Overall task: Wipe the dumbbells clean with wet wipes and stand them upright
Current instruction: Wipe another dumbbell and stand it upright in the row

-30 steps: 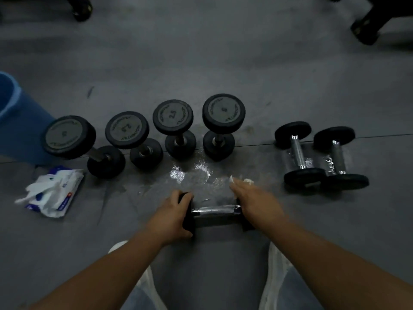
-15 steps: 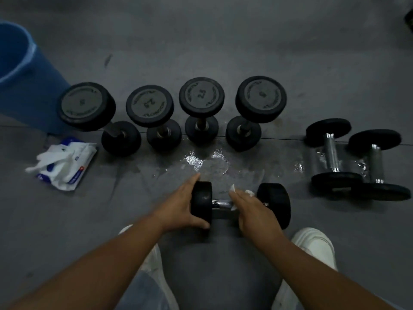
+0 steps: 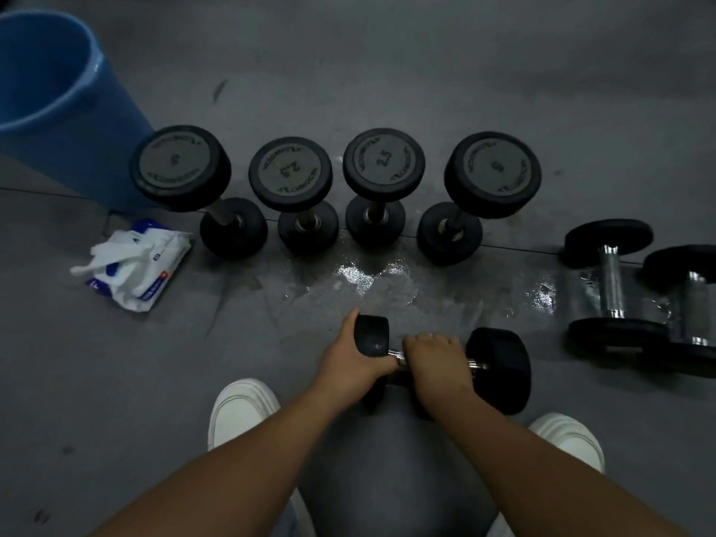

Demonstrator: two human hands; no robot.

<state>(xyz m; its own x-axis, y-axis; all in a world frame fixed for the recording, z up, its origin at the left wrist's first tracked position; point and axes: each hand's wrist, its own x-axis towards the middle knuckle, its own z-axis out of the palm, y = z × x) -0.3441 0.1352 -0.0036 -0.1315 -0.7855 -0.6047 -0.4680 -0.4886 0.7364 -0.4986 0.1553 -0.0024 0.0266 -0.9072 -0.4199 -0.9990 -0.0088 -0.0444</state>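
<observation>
**A:** Which step is this?

**B:** Looks like wiping. The black rubber-headed dumbbell with a chrome handle (image 3: 499, 366) sits crosswise just in front of the person. It's between the white shoes (image 3: 240, 408), on the near side of the wet patch (image 3: 372, 281) on the grey floor (image 3: 426, 71). Can't tell whether it rests on the floor or is lifted.

**A:** Hands?

**B:** The left hand (image 3: 356, 362) curls round the left head, steadying it. The right hand (image 3: 438, 366) is closed over the handle. No wipe shows, so can't tell if one is under the palm.

**A:** And the rest?

**B:** Beyond the patch, four black dumbbells (image 3: 383, 164) stand on end in a row. On the right, two chrome-handled dumbbells (image 3: 610, 281) lie flat side by side, probably not done yet. The white-and-blue wet wipe pack (image 3: 135, 265) lies on the left, near the blue plastic bucket (image 3: 58, 110).

**A:** Next move?

**B:** Probably finish the handle, then tip it up onto one head. That needs a firm grip and the head set flat, with a free spot by the row. The floor is wet, so it could slide.
</observation>
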